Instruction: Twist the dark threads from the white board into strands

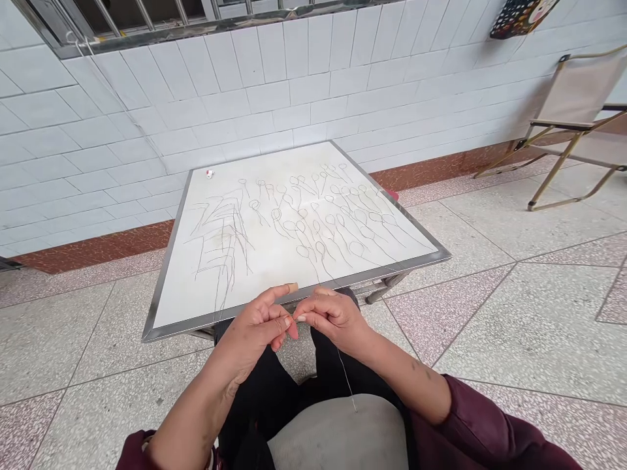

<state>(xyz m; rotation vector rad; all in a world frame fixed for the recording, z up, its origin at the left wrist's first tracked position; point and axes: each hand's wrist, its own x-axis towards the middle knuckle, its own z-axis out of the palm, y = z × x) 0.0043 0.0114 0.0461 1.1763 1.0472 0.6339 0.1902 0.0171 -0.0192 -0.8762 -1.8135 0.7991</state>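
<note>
My left hand [262, 326] and my right hand [337, 320] meet in front of the table's near edge, fingertips almost touching. Each one pinches between thumb and forefinger at the same small spot, where a thin wire [347, 375] is held. Its loose end hangs below my right hand, over my lap. The wire's part between the fingertips is mostly hidden. On the white table [171, 297] beyond lie several wires with a round loop at one end, such as a looped wire [303, 251]. To their left are several bent wires [223, 245] without clear loops.
A small white and red object [210, 174] sits at the table's far left corner. Behind stands a white tiled wall [274, 98] under a barred window [161, 19]. At the right is a folding chair [568, 98] on the terrazzo floor [490, 313].
</note>
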